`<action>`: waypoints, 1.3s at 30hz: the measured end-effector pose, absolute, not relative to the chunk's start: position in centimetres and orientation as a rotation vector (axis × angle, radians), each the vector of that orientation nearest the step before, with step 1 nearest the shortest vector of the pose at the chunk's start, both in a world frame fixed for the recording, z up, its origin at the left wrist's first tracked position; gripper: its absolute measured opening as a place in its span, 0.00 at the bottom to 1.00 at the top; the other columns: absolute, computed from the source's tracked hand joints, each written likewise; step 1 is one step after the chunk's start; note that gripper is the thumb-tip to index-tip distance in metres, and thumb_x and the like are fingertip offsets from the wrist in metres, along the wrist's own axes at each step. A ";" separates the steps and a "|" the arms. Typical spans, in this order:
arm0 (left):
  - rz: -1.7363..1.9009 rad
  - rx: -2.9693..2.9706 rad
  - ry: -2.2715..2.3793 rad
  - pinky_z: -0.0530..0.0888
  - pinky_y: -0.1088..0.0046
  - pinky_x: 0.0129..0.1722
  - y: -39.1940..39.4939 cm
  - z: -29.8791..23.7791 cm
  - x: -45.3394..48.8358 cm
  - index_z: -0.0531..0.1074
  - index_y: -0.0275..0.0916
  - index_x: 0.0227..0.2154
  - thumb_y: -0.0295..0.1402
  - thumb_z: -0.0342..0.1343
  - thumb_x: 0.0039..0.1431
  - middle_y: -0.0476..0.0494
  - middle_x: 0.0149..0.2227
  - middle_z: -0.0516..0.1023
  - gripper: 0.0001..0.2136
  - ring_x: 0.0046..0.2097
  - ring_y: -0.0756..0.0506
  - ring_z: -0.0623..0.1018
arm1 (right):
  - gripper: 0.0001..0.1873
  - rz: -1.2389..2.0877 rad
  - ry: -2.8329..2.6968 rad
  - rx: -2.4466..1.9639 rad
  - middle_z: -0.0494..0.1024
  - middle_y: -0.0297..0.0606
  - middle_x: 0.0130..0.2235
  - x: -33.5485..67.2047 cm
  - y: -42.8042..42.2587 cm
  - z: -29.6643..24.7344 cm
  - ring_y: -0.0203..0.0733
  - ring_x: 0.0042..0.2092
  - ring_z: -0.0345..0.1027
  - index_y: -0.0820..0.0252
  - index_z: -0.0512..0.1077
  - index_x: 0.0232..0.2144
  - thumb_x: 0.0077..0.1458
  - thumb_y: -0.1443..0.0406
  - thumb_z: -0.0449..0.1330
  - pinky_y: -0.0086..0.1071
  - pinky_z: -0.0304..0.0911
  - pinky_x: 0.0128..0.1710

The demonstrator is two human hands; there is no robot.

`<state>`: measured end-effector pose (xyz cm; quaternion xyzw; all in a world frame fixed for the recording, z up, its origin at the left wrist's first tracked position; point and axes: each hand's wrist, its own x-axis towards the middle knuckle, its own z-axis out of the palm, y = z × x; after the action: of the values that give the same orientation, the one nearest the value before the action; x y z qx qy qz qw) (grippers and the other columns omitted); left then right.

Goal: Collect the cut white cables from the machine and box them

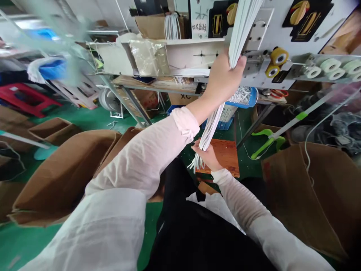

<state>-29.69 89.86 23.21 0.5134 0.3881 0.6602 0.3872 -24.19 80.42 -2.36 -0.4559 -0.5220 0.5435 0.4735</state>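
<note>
Head view: white cord bundle [210, 130] at 12 o'clock, between hands
Left hand [222, 79]: clenched around upper stretch
Right hand [205, 156]: grasping lower stretch

My workplace, a small production workshop: green-painted floor [17, 244] at lower left, open cardboard cartons [62, 177] on both sides, and at upper right a white machine panel [270, 22] with yellow rollers [279, 56] and spools of white tape [329, 66].

Over on the right, yellow rollers [278, 56] and a row of white spools [329, 66] sit on the machine panel! Open cardboard boxes [64, 173] flank the scene, with a red plastic stool [25, 98] back on the green floor [93, 116]!
</note>
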 end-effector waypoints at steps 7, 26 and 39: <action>1.940 1.522 0.833 0.71 0.70 0.44 90.3 24.8 -27.5 0.67 0.37 0.25 0.24 0.50 0.62 0.51 0.31 0.74 0.09 0.44 0.45 0.78 | 0.19 1.371 -0.974 -1.075 0.78 0.37 0.33 -19.2 83.1 -6.1 0.45 0.40 0.76 0.58 0.71 0.34 0.47 0.52 0.68 0.39 0.71 0.43; 1.757 1.069 0.556 0.74 0.72 0.32 89.9 17.7 -28.8 0.68 0.41 0.31 0.39 0.67 0.55 0.53 0.25 0.66 0.12 0.27 0.51 0.73 | 0.22 1.073 -1.303 -1.480 0.80 0.41 0.33 -9.2 84.2 -13.0 0.43 0.38 0.75 0.60 0.74 0.31 0.52 0.47 0.62 0.36 0.71 0.42; 1.872 0.971 0.386 0.77 0.66 0.35 87.3 16.6 -32.6 0.70 0.41 0.29 0.31 0.66 0.55 0.54 0.23 0.67 0.08 0.26 0.50 0.71 | 0.23 0.865 -1.338 -1.567 0.81 0.45 0.44 -7.5 85.3 -12.0 0.52 0.48 0.75 0.62 0.77 0.43 0.47 0.54 0.66 0.42 0.70 0.48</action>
<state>-32.58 87.35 16.57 0.3976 0.1582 0.7667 0.4786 -7.51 85.32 -11.96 -0.6304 -0.5382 0.3480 0.4380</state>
